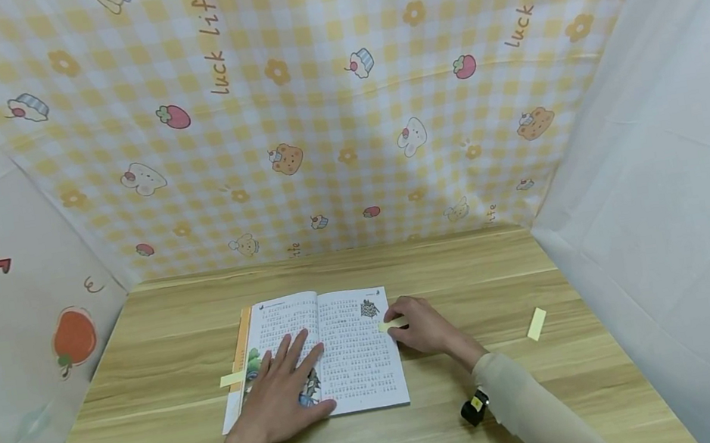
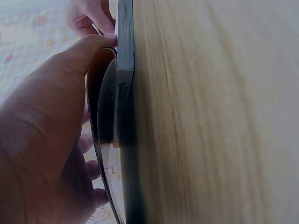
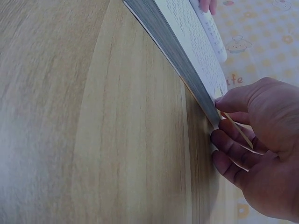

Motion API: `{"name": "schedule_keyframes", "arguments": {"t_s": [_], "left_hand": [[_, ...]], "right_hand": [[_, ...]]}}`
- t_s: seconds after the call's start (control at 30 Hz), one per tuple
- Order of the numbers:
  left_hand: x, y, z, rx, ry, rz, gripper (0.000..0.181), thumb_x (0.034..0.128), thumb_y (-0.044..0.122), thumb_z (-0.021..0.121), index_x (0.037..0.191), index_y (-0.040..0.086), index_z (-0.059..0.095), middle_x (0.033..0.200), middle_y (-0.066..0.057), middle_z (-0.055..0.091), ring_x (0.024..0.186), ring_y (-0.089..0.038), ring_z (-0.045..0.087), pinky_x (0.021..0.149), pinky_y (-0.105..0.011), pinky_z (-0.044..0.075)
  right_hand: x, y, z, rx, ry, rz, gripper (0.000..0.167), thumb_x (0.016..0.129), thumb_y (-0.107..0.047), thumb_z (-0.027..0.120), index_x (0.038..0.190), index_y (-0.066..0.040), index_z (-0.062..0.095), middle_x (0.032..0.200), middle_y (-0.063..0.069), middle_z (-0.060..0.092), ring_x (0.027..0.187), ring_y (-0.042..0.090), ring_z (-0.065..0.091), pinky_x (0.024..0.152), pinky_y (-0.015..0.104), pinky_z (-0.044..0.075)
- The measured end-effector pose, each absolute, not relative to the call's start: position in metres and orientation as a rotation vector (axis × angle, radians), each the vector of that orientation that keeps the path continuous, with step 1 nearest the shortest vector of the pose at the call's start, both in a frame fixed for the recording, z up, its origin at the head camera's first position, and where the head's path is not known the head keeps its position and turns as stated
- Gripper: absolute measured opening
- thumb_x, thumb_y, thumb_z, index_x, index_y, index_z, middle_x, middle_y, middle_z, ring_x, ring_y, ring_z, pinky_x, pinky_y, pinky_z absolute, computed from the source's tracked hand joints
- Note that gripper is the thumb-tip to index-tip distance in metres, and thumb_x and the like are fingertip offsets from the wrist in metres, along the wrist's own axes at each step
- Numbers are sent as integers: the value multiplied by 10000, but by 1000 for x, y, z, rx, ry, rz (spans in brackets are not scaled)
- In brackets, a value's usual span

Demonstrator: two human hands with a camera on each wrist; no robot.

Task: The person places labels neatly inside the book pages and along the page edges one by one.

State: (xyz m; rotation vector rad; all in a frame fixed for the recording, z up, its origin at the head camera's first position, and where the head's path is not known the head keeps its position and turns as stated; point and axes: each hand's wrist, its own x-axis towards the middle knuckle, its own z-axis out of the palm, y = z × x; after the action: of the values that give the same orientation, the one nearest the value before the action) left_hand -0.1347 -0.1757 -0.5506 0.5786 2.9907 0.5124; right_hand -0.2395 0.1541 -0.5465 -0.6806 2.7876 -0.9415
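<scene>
An open book [image 1: 363,369] with printed text and small pictures lies on the table. My left hand [image 1: 278,397] rests spread over its left page, the thumb reaching to the lower part of the centre fold. At the right page's outer edge my right hand [image 1: 420,325] pinches a pale yellow sticky note [image 1: 392,325], which overlaps the page. In the right wrist view, the note [image 3: 241,132] slants out between thumb and fingers beside the page block [image 3: 180,58]. The left wrist view shows the left thumb on the book near its bottom edge [image 2: 125,46].
Another yellow sticky note [image 1: 231,379] sticks out from the book's left side. A third yellow strip [image 1: 536,324] lies on the wooden table [image 1: 472,265] to the right. A patterned checked curtain [image 1: 326,118] hangs behind the table, with white cloth [image 1: 682,149] at the sides.
</scene>
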Motion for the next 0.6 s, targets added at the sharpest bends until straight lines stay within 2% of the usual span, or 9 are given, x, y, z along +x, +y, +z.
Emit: {"name": "schedule_keyframes", "arguments": {"t_s": [0.6], "left_hand": [[-135,-176,-552,587,2998,511,983,955,737,760,1744,231,463,1902,-125,242,1758,-469,237,1374,-776,263]], "right_hand": [[-239,157,-549,-739,2809,-972,213,990,-82,796,1200,-48,811,1233,99,792,1188,267,764,1058,490,653]]}}
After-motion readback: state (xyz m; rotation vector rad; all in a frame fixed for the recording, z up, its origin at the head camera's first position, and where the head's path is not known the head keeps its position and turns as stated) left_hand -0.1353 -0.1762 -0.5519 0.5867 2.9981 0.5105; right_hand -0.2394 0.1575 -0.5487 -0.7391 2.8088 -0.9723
